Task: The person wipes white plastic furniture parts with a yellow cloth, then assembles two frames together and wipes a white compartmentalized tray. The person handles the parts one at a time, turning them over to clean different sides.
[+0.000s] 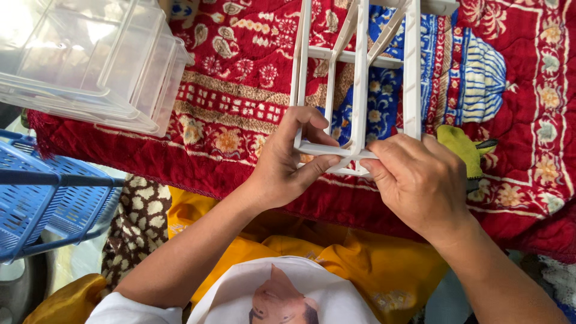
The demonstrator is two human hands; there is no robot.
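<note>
A white plastic rack frame [360,78] of upright bars and cross pieces stands on a red patterned quilt [240,102]. My left hand [287,162] grips the frame's near bottom corner, the thumb under the lowest bar and a finger hooked over the left upright. My right hand [417,180] pinches the same bottom bar from the right, its fingertips pressed on the joint beside the left thumb. The frame's top runs out of view at the upper edge.
Clear plastic drawers [90,60] are stacked at the upper left on the quilt. A blue plastic basket [42,204] sits at the left below them. A yellow-green object [462,147] lies on the quilt just right of my right hand. Yellow cloth covers my lap.
</note>
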